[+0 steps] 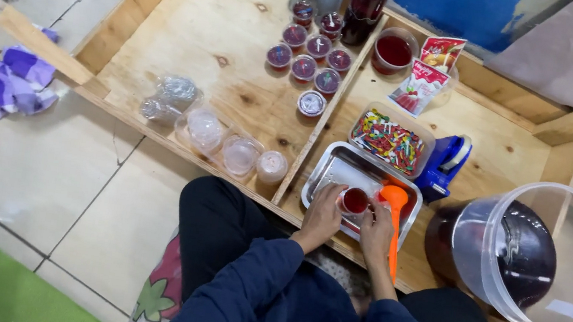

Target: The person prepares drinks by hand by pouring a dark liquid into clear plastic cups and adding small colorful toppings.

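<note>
Holding: left hand [321, 217] closes around a small cup [355, 200] of red liquid, over the metal tray [334, 166].
Right hand [377, 230]: fingers curl on the cup rim, beside the orange ladle [394, 212].
Near: sprinkles box [390, 140], big bucket [527, 255] of dark red drink.
Risk: the full cup can tilt and spill into the tray if the grip slips.

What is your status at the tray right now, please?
Left hand steadying small cup of red liquid over metal tray. Right hand at orange ladle. Candy tub close behind; nothing blocking.
</note>
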